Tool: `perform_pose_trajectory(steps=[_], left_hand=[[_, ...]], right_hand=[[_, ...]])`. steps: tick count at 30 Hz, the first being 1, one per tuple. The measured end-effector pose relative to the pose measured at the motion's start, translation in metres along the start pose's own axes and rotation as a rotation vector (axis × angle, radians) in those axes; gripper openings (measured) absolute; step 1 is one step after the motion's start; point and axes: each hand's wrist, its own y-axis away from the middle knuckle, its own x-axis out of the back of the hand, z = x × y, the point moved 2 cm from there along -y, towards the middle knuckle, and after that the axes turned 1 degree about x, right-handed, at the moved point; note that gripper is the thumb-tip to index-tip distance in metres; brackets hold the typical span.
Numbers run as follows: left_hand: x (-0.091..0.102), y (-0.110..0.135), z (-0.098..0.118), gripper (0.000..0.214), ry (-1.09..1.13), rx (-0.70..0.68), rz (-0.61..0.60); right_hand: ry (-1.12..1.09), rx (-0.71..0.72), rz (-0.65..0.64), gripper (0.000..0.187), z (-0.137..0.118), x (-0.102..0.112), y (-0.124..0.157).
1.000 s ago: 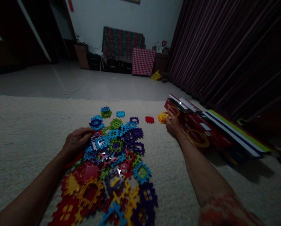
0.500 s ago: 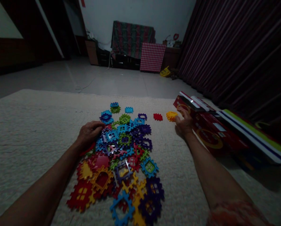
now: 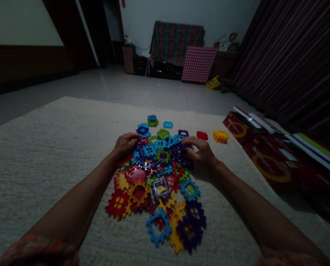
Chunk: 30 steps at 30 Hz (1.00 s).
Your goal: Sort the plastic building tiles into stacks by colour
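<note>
L hand (image 3: 126, 144) curled beside pile (image 3: 162, 155), prob. steadying it — R hand (image 3: 202, 152) bent over purple pcs (image 3: 176, 152) — can't tell if either grips

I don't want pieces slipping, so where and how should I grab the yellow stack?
Probably best: pinch the yellow stack by opposite toothed edges, right hand coming from above, near side. It lies low and flat; there's a gap to the red piece on its left, but the red box sits close on its right.
</note>
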Motion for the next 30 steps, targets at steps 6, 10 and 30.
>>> perform_pose_trajectory(steps=[6,10,30], left_hand=[[-0.003,-0.004,-0.006,0.030,0.058,0.014,0.020],[-0.002,-0.004,-0.007,0.030,0.060,0.020,0.010],[0.002,0.002,0.013,0.036,0.612,0.245,-0.056]], right_hand=[[0.017,0.133,-0.222,0.027,-0.005,-0.023,0.002],[0.037,0.113,-0.268,0.033,0.002,-0.027,0.000],[0.041,-0.078,0.030,0.025,-0.047,-0.023,0.030]])
